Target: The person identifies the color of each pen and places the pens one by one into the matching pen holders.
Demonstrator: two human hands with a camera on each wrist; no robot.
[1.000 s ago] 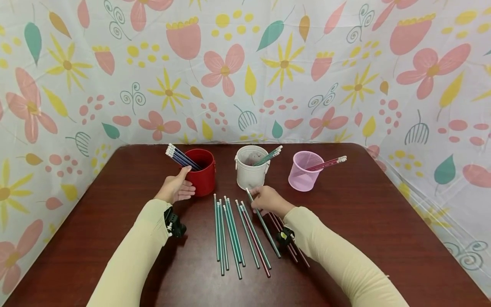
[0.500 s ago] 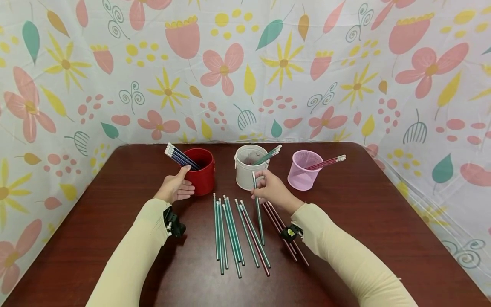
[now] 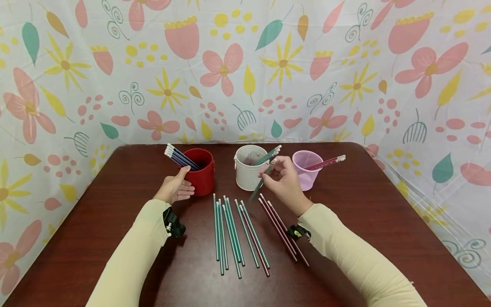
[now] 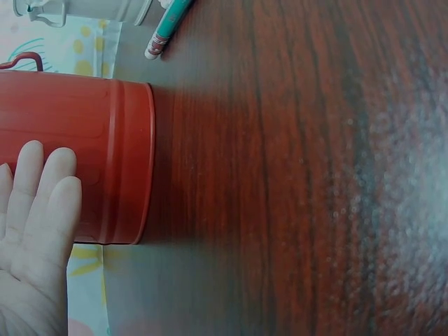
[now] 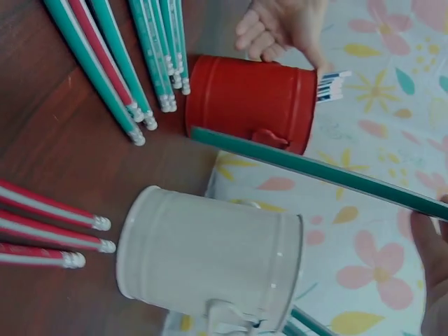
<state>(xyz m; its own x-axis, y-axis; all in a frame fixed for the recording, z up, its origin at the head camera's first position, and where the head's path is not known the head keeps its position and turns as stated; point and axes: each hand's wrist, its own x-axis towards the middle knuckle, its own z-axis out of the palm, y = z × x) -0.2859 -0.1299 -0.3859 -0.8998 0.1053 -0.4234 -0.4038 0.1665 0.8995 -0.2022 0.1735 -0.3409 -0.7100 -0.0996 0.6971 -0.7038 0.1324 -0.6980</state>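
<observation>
My right hand (image 3: 285, 181) pinches a green pencil (image 3: 256, 189) near its eraser end, its other end slanting down to the left in front of the white bucket (image 3: 247, 175). In the right wrist view this pencil (image 5: 315, 168) crosses above the white bucket. My left hand (image 3: 174, 187) rests against the side of the red bucket (image 3: 203, 181), fingers straight and thumb up by the rim. Blue pencils (image 3: 180, 156) lean out of the red bucket, green pencils (image 3: 268, 155) out of the white one.
A pink mesh cup (image 3: 307, 181) holding red pencils (image 3: 327, 163) stands at the right, behind my right hand. Several green pencils (image 3: 231, 234) lie on the brown table (image 3: 115, 192) with a red pencil (image 3: 255, 241) among them. More red pencils (image 3: 280, 228) lie beneath my right wrist.
My right hand has lifted the green pencil off the table and carried it up and rightward, in front of the gap between white bucket and pink cup. My left hand stays put.
</observation>
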